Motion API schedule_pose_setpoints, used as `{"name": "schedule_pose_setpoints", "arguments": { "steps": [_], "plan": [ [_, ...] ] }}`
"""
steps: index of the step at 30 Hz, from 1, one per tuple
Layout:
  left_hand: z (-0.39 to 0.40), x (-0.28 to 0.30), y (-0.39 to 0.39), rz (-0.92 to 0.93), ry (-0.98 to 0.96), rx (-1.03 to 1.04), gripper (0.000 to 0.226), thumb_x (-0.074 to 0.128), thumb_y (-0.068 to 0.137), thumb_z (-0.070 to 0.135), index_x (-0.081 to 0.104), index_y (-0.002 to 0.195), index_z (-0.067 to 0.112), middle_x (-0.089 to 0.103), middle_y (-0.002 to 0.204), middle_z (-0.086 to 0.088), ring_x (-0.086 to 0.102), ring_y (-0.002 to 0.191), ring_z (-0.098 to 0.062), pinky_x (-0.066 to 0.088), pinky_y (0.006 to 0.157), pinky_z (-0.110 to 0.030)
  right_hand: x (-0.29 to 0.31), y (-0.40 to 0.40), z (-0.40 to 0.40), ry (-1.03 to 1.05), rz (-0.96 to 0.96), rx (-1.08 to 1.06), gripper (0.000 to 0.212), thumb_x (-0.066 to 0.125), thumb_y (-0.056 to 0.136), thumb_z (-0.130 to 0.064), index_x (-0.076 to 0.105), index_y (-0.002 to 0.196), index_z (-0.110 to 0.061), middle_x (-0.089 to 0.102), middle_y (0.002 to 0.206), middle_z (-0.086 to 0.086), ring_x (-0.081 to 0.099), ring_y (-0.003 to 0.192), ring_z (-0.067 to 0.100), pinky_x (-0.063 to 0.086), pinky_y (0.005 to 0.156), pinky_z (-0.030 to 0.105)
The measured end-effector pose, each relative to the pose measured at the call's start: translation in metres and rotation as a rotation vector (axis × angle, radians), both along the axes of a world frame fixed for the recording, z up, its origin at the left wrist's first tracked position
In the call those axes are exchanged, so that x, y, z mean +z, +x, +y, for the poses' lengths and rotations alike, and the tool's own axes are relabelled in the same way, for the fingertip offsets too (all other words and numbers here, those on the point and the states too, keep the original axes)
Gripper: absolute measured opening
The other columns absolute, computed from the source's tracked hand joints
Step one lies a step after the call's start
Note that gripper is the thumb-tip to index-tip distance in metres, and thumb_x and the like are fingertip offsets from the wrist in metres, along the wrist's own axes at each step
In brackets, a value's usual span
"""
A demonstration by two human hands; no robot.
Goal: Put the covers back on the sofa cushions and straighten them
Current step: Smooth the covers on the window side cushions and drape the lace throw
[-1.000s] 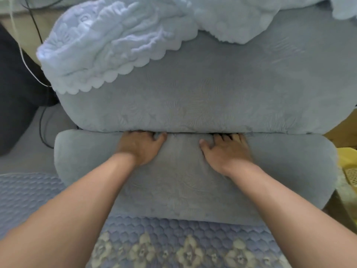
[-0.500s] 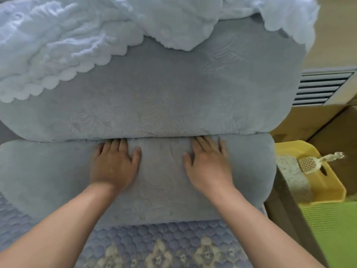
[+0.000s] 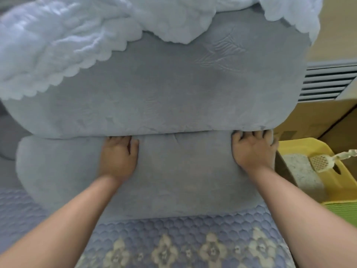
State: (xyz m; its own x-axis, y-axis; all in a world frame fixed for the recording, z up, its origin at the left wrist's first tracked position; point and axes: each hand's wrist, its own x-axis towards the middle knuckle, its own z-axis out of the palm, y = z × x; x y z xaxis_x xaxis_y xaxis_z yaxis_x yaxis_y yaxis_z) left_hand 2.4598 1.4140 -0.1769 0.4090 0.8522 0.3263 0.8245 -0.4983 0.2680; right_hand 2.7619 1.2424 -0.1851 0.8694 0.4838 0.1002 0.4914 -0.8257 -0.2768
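The right hand (image 3: 253, 149) has shifted from the middle of the lower cushion (image 3: 173, 175) to its right end, fingers spread and pressed into the seam under the upper cushion (image 3: 154, 89). The left hand (image 3: 118, 155) stays near the centre, flat, fingertips tucked into that seam. Both cushions appear covered; judged step: smoothing the cover outward.

Soft, even daylight filled the scene, brightest on the white blanket (image 3: 63, 45) at upper left, where highlights nearly washed out. Shadows were faint, gathering in the seam between the two cushions and under the forearms. The wide-angle lens bowed the cushion (image 3: 154, 97) edges toward the corners. The picture was slightly soft throughout, with smeared detail at the left margin.
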Motion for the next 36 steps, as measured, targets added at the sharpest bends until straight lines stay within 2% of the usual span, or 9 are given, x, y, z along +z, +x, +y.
{"name": "schedule_pose_setpoints", "arguments": {
  "steps": [4,7,10,12,17,20,24,31,36],
  "plan": [
    [-0.043,-0.027,-0.063,-0.176,-0.054,-0.036,0.048,0.059,0.092,0.015,0.056,0.139,0.009,0.041,0.154,-0.013,0.033,0.145,-0.031,0.025,0.119,-0.036,-0.004,-0.090,0.021,0.219,0.033,-0.240,0.060,0.028,0.097,-0.036,0.036,0.151,-0.012,0.028,0.160,0.015,0.019,0.148,0.039,0.015,0.117,0.061],
    [-0.047,-0.038,-0.067,-0.122,-0.083,-0.108,0.065,0.058,0.086,0.023,0.045,0.149,0.016,0.024,0.162,-0.012,0.018,0.151,-0.031,0.019,0.123,-0.046,-0.024,-0.207,0.046,0.160,0.019,0.076,0.068,0.038,0.090,-0.036,0.033,0.153,-0.011,0.021,0.162,0.017,0.016,0.148,0.044,0.014,0.113,0.066],
    [-0.040,-0.041,-0.108,-0.273,-0.176,-0.033,0.066,0.057,0.085,0.032,0.044,0.148,0.021,0.021,0.162,-0.009,0.016,0.151,-0.022,0.014,0.122,-0.031,-0.049,-0.243,0.063,0.133,-0.006,0.112,0.071,0.041,0.088,-0.035,0.031,0.154,-0.009,0.022,0.161,0.018,0.018,0.147,0.046,0.017,0.111,0.069],
    [-0.041,-0.053,-0.185,-0.437,-0.188,0.236,0.062,0.054,0.090,0.038,0.045,0.146,0.014,0.031,0.155,-0.014,0.026,0.145,-0.021,0.015,0.118,-0.022,-0.058,-0.240,0.061,0.151,-0.074,0.076,0.069,0.042,0.091,-0.032,0.028,0.154,-0.009,0.022,0.161,0.020,0.019,0.146,0.047,0.018,0.111,0.068],
    [0.074,-0.072,-0.343,-0.912,-0.326,1.141,0.053,0.040,0.100,0.033,0.051,0.139,-0.002,0.047,0.144,-0.028,0.040,0.135,-0.036,0.026,0.113,-0.039,-0.060,-0.251,0.066,0.160,-0.126,0.077,0.067,0.034,0.094,-0.031,0.021,0.156,-0.008,0.017,0.162,0.021,0.014,0.148,0.046,0.012,0.114,0.067],
    [0.187,-0.128,-0.359,-1.292,-0.825,1.564,0.077,0.023,0.100,0.062,0.055,0.140,0.004,0.048,0.148,-0.018,0.040,0.136,-0.036,0.017,0.118,-0.057,-0.058,-0.241,0.066,0.184,-0.138,0.049,0.066,0.035,0.093,-0.030,0.027,0.154,-0.008,0.024,0.159,0.023,0.021,0.145,0.048,0.019,0.111,0.066],
    [0.103,-0.036,-0.214,-0.592,-0.913,0.475,0.093,0.021,0.088,0.082,0.044,0.147,0.014,0.052,0.144,-0.012,0.048,0.133,-0.030,0.037,0.109,-0.042,-0.037,-0.239,0.076,0.163,-0.122,-0.052,0.071,0.033,0.086,-0.031,0.029,0.154,-0.010,0.020,0.161,0.021,0.017,0.145,0.050,0.017,0.113,0.063],
    [0.096,-0.011,-0.243,-0.322,-0.282,0.100,0.068,0.048,0.093,0.062,0.033,0.152,0.033,0.022,0.161,-0.004,0.013,0.149,-0.029,0.025,0.119,-0.052,-0.013,-0.346,0.133,0.044,-0.248,0.528,0.059,0.034,0.096,-0.044,0.040,0.148,-0.018,0.034,0.154,0.017,0.025,0.143,0.039,0.017,0.118,0.055],
    [0.144,-0.039,-0.192,0.123,-0.499,0.017,0.074,0.022,0.089,0.080,0.004,0.154,0.050,-0.009,0.167,0.011,-0.017,0.151,-0.032,0.009,0.115,-0.067,-0.035,-0.324,0.186,-0.087,-0.326,0.527,0.066,0.029,0.095,-0.054,0.030,0.154,-0.024,0.032,0.156,0.013,0.023,0.146,0.035,0.013,0.118,0.055]
  ]
}}
